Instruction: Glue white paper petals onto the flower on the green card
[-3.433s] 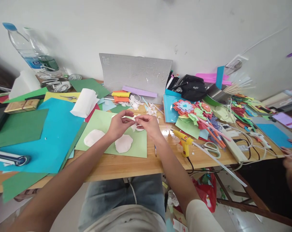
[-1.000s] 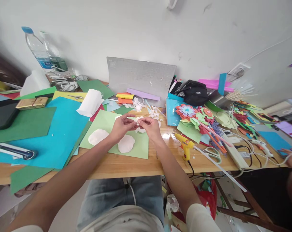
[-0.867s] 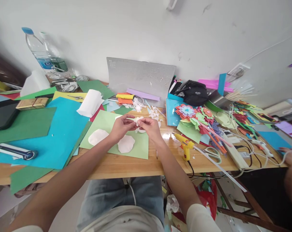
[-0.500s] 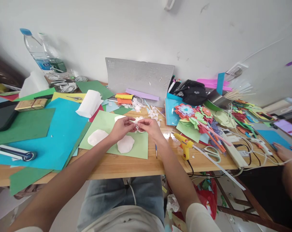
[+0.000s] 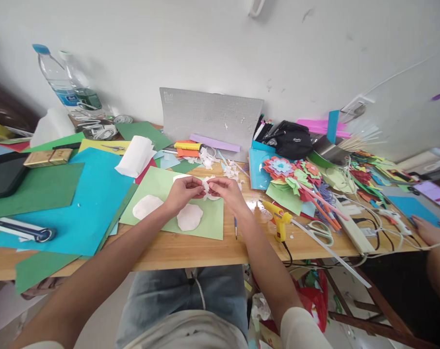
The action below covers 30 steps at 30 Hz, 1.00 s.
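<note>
Between my two hands is a piece of white tissue paper (image 5: 205, 186), partly hidden by my fingers. My left hand (image 5: 186, 191) pinches its left side, and my right hand (image 5: 226, 190) pinches its right side, the fingertips close together. Beneath them a light green paper sheet (image 5: 212, 225) lies on the wooden table. Rounded white tissue pieces rest on the sheet: one (image 5: 189, 217) just below my hands, another (image 5: 146, 206) to the left beside my forearm. Part of a further white piece shows behind my left hand.
A yellow hot glue gun (image 5: 279, 218) and scissors (image 5: 320, 232) lie to the right, near paper flowers (image 5: 281, 167). A folded white tissue stack (image 5: 136, 156) and blue paper (image 5: 96, 194) are on the left. A grey cutting mat (image 5: 210, 116) leans on the wall. Another person's hand (image 5: 429, 230) is far right.
My fingers have shifted slightly on the white tissue paper, which now shows a little differently between them. The rest of the table stays as it was.
</note>
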Available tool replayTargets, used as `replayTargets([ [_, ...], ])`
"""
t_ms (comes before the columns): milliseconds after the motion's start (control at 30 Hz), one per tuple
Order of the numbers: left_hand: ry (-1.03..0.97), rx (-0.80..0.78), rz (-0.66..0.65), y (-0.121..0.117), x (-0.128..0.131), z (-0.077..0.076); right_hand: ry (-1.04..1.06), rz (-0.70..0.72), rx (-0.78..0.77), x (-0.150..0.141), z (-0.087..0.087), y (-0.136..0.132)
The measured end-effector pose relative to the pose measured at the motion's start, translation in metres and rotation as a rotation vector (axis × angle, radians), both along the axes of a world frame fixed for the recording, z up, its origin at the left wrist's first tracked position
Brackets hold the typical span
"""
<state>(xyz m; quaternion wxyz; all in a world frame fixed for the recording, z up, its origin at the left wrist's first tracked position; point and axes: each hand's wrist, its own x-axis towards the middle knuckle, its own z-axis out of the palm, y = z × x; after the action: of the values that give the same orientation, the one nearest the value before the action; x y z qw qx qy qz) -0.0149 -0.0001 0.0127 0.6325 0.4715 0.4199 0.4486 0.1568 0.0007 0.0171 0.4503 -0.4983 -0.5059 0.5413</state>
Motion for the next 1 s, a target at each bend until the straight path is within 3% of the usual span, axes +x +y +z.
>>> replayTargets([
  [167, 0.004, 0.010, -0.014, -0.0008, 0.0006, 0.0014, -0.067, 0.050, 0.091, -0.0010, -0.0063, 0.0012],
  [600, 0.025, 0.093, -0.002, -0.0042, 0.0005, 0.0048, 0.133, -0.005, -0.123, -0.0066, 0.0016, -0.0018],
  [1000, -0.016, 0.045, 0.013, -0.0024, -0.0006, 0.0036, 0.100, -0.021, -0.006, -0.0050, -0.0039, -0.0003],
])
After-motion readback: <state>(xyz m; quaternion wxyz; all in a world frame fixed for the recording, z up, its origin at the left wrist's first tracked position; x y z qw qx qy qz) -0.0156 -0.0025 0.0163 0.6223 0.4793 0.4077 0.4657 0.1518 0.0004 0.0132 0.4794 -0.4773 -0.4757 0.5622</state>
